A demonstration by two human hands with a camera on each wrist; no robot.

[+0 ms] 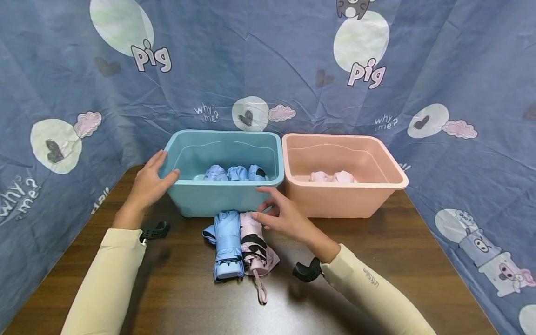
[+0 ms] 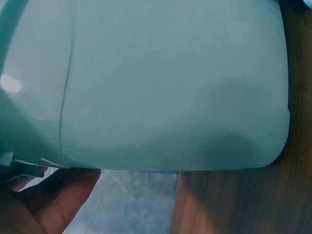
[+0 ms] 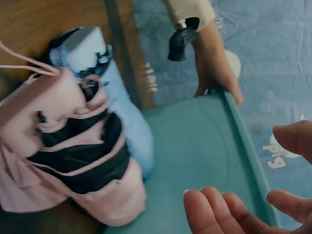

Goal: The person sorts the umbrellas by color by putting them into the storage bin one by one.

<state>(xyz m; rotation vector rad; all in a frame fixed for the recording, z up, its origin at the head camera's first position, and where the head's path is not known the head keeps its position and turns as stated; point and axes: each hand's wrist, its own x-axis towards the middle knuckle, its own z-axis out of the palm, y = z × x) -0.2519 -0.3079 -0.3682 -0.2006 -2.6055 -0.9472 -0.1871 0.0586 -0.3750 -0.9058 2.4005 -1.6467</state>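
Observation:
A folded blue umbrella (image 1: 227, 239) and a folded pink umbrella (image 1: 251, 231) lie side by side before the teal bin (image 1: 217, 197). Black bands cross the pink one, and its wrist loop trails toward me. My right hand (image 1: 286, 216) hovers at the pink umbrella's far end, thumb and fingers spread with a gap between; the right wrist view shows these fingers (image 3: 209, 209) holding nothing. At the teal bin's left front corner, my left hand (image 1: 147, 184) rests on the rim with fairly straight fingers. In the left wrist view, its fingertips (image 2: 73, 195) meet the bin's edge.
Three rolled blue umbrellas (image 1: 237, 173) sit in the teal bin. The peach bin (image 1: 335, 200) stands right beside it, with two rolled pink bundles (image 1: 332, 177) inside. A patterned blue cloth (image 1: 259, 56) hangs behind the dark wooden table (image 1: 188, 302).

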